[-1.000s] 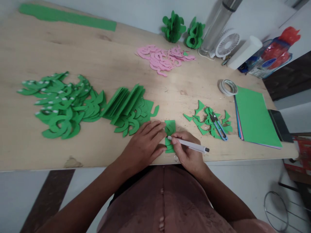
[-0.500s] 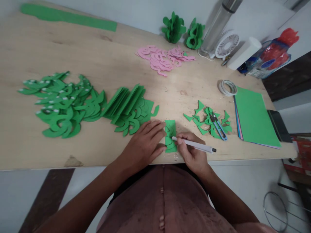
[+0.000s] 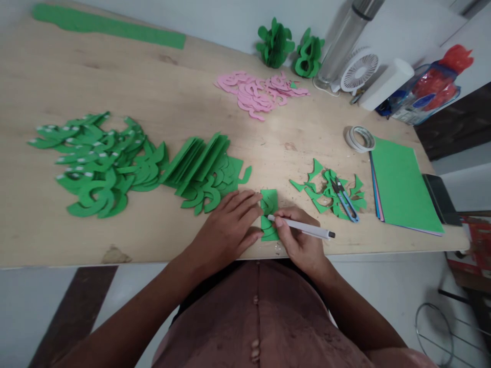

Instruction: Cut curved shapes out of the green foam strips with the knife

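Note:
A small green paper rectangle (image 3: pixel 269 233) with curved pen lines lies near the table's front edge. My left hand (image 3: pixel 230 222) rests flat, fingers stretched out, its tips at the paper's left edge. In my right hand (image 3: pixel 301 232) is a white pen (image 3: pixel 303 226), pinched between thumb and fingers, its tip on or just over the paper. Left of the paper lie folded green paper strips (image 3: pixel 195 161) and cut green curved pieces (image 3: pixel 207 194). To the right, green scraps (image 3: pixel 318 197) lie around blue-handled thread snips (image 3: pixel 346 201).
Green pieces with white tabs (image 3: pixel 95 158) are heaped at the left. Pink paper cutouts (image 3: pixel 257 94) and two green paper figures (image 3: pixel 274 43) sit toward the back. At the right are tape rolls (image 3: pixel 359 139), stacked coloured sheets (image 3: pixel 404 186), a dark phone-like object (image 3: pixel 441 199) and a small fan (image 3: pixel 359 70).
My right hand has moved slightly left with the pen, its tip shifting across the green paper. My left hand and the piles look unchanged.

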A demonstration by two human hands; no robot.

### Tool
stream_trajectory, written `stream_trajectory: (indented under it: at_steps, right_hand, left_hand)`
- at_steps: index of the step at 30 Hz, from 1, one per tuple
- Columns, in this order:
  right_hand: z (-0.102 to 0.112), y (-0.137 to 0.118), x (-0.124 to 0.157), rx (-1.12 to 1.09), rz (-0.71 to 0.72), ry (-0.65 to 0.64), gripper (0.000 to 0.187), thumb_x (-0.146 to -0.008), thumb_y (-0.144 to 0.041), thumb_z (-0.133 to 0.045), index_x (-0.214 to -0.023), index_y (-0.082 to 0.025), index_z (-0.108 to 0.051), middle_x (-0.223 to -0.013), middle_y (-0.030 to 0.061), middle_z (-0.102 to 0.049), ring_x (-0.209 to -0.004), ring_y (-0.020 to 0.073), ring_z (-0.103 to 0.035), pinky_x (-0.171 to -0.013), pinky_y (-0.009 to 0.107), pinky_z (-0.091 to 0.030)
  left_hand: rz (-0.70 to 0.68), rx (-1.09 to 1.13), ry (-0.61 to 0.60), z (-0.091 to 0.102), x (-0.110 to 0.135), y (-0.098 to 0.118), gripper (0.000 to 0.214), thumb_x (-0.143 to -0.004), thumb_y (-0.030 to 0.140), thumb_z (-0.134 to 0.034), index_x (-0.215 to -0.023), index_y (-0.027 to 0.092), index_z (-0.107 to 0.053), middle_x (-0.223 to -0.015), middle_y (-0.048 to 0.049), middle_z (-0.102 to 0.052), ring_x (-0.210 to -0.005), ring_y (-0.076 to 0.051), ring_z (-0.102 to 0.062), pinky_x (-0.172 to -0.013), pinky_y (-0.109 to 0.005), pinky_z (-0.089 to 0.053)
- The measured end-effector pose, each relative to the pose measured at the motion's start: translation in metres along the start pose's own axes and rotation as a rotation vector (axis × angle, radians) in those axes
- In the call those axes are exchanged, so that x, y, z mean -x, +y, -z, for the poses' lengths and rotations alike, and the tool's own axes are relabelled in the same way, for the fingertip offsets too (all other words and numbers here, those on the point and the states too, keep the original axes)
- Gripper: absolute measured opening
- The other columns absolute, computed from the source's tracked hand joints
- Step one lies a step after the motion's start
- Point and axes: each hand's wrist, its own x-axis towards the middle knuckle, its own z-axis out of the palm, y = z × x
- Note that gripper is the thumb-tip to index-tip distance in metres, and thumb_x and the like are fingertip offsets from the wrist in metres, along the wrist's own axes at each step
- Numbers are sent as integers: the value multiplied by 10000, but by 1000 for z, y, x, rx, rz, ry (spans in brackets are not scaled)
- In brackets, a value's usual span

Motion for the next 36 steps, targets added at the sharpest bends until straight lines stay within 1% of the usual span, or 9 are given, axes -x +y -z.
stream_trajectory:
  at_steps: [3, 8, 20, 29, 36]
  right_hand:
    - [1, 0, 0, 16, 15, -1, 116, -957, -259, -553, -923, -224, -658, -831, 39, -738, -763, 189, -699, -701, 327, -560]
    - [3, 0, 1, 62, 56, -2, 109, -958, -239, -553, -922, -223, -654, -826, 38, -735, -756, 187, -694, -687, 322, -546]
    - [7, -4, 3, 181, 168, 24, 88, -964, -206, -553, -931, -213, -634, -810, 38, -732, -738, 194, -693, -694, 331, -540]
    - [9, -7, 3, 243, 208, 30, 109, -974, -205, -534, -918, -209, -627, -780, 35, -725, -691, 185, -668, -648, 329, -527]
    - [10, -8, 3, 275, 209, 16, 111, -972, -215, -538, -901, -201, -623, -768, 39, -721, -685, 188, -661, -650, 329, -516]
  left_hand:
    - [7, 11, 1, -1, 0, 0, 245, -958, 276, -531, -1177, 179, -581, -1389, -139, -591, -1387, -308, -454, -1156, -553, -382]
    - [-15, -4, 25, -1, 0, -1, 245, -968, 274, -512, -1171, 155, -581, -1387, -153, -589, -1373, -314, -467, -1152, -549, -388]
    - [-7, -8, 12, 0, 0, 0, 250, -970, 291, -514, -1168, 157, -588, -1388, -150, -589, -1378, -309, -460, -1155, -543, -385]
    - [-14, -11, 15, 0, 0, 0, 248, -973, 285, -508, -1160, 146, -595, -1385, -158, -591, -1378, -311, -459, -1153, -546, -388]
    - [-6, -6, 10, 0, 0, 0, 248, -973, 289, -507, -1155, 148, -598, -1390, -155, -587, -1374, -315, -461, -1148, -551, -392]
